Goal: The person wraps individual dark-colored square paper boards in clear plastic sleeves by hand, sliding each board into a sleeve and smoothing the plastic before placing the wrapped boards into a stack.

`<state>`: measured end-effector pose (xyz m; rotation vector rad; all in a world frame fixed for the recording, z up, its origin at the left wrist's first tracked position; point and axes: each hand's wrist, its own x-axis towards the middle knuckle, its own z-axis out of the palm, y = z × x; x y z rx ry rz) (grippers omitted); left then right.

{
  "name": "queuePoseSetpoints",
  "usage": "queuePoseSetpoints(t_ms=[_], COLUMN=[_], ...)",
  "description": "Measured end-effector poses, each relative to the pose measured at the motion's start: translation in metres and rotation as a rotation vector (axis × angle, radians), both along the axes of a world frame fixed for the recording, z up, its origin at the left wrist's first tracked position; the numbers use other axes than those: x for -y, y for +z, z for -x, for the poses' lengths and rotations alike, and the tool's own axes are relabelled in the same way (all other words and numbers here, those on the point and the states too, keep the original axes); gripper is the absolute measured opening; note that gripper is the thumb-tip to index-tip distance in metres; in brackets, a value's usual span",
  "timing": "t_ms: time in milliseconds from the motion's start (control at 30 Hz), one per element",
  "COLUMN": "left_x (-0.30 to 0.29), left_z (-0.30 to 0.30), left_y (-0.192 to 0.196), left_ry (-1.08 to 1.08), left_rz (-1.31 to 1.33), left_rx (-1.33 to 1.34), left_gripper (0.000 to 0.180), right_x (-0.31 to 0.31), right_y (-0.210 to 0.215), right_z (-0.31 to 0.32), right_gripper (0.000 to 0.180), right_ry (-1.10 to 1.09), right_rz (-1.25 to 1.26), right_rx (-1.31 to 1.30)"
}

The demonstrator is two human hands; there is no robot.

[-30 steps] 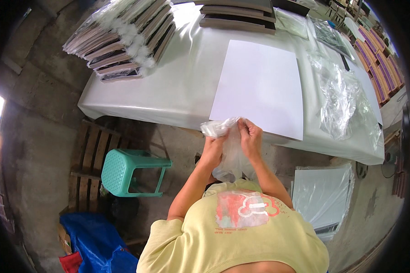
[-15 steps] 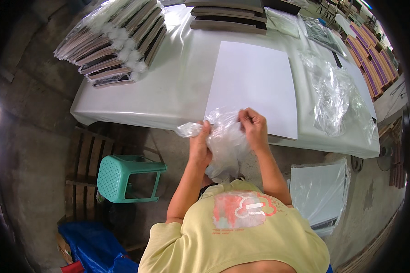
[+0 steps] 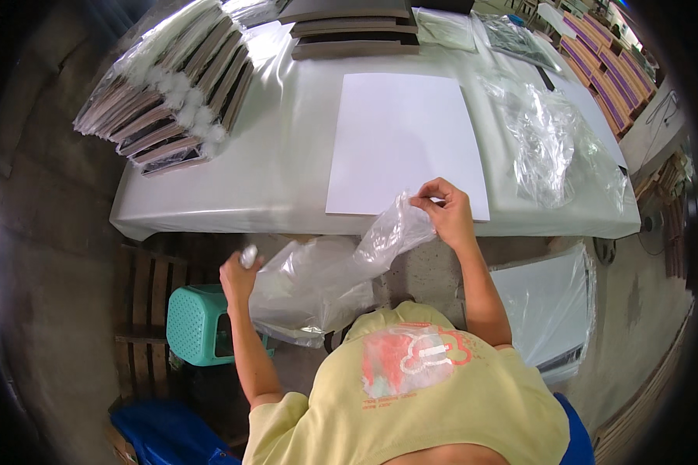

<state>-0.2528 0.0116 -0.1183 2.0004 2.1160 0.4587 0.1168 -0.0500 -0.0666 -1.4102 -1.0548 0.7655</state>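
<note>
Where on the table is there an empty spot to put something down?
Bare table lies between the leaning stack of bagged frames and the white sheet. The right side is crowded with crumpled clear plastic; the far edge holds flat dark boards. Both hands, left hand and right hand, hold a clear bag.

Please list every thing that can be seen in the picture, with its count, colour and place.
clear plastic bag: one, transparent, stretched between both hands below the table edge
white sheet: one, white, middle of the table
table: one, white cover
bagged flat items: one leaning row, dark with clear wrap, far left of the table
dark boards: a small stack, far edge
loose plastic film: one heap, clear, right of the table
stool: one, green, on the floor at left
left hand: grips one bag end
right hand: fingers pinch the other end
</note>
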Motion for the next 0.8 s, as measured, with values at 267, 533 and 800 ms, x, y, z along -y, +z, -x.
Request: queuePoseSetpoints(t_ms=[267,533,800], left_x=[0.022,0.022,0.001], left_z=[-0.198,-0.200,-0.158], left_y=[0.050,0.034,0.038], left_ry=[-0.733,-0.343,-0.662], left_rz=[-0.187,0.369,0.174], left_rx=[1.048,1.891,0.864], left_gripper=[0.028,0.021,0.034], right_x=[0.008,0.012,0.015], right_y=[0.012,0.009,0.026], right_z=[0.031,0.013,-0.006], right_gripper=[0.008,0.008,0.026], right_ry=[0.027,-0.326,0.432], right_rz=[-0.247,-0.367,-0.179], right_rx=[0.206,0.507,-0.902])
